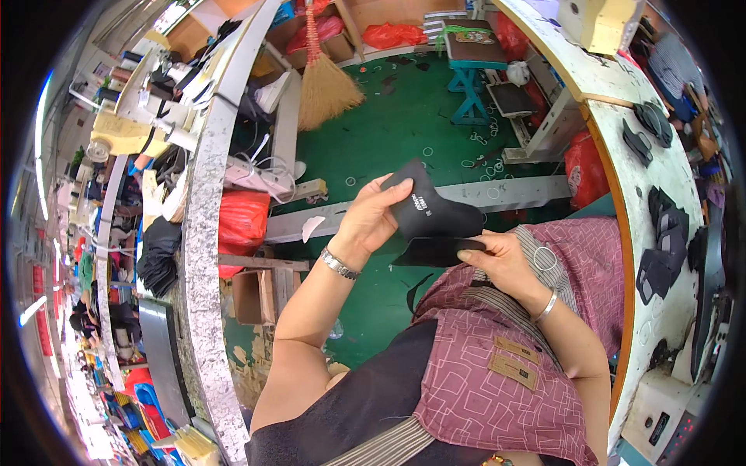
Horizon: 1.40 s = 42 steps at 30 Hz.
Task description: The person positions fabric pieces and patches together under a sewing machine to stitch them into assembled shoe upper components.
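In front of me, above the floor, I hold a black fabric piece (pixel 444 215) with small white print on it. My left hand (pixel 367 219) pinches its upper left edge, thumb on top. Its lower right edge is gripped between the thumb and fingers of my right hand (pixel 503 266). A darker black flap (pixel 437 252) hangs along the bottom by the right thumb; whether it belongs to the same piece or is a second one, I cannot tell. A patterned maroon apron (pixel 497 373) covers my lap.
Several black pieces (pixel 664 241) lie on the white worktable (pixel 622 202) at my right. At left, a sewing machine (pixel 136 132) stands beyond a worn table edge (pixel 203 233). A straw broom (pixel 326 89), a folding stool (pixel 470 70), red bags (pixel 242 223) and a white beam (pixel 466 194) occupy the floor area.
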Motion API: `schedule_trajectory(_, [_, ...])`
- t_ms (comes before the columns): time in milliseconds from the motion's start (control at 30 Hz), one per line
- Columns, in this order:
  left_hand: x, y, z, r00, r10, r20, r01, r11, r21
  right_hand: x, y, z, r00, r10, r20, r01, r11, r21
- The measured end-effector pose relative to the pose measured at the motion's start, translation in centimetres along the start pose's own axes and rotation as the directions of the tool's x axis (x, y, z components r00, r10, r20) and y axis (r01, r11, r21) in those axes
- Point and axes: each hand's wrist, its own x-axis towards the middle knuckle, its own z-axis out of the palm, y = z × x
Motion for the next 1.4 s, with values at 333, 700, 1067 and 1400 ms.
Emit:
schedule_trajectory(333, [-15.0, 22.5, -22.9, -0.02, 0.859, 0.512, 0.467, -0.445, 0.764, 3.0, 4.1, -0.9, 0.938, 0.342, -0.057, -0.299, 0.88, 0.37])
schedule_trajectory(700, [-21.1, 27.5, -37.7, 0.15, 0.962, -0.23, 0.968, -0.095, 0.233, 1.7, 1.7, -2.9, 0.859, 0.366, -0.357, -0.22, 0.896, 0.387])
schedule_trajectory(1067, [4.7, -4.8, 14.1, 0.84, -0.107, 0.532, -0.358, 0.628, 0.691, -12.5, -2.1, -8.7, 0.794, -0.055, -0.605, 0.374, 0.829, 0.416])
schedule_trajectory(1400, [10.0, -11.8, 30.0, -0.044, 0.149, 0.988, -0.989, -0.146, -0.022, -24.8, -2.2, -13.6, 0.22, -0.628, -0.746, 0.329, 0.768, -0.549])
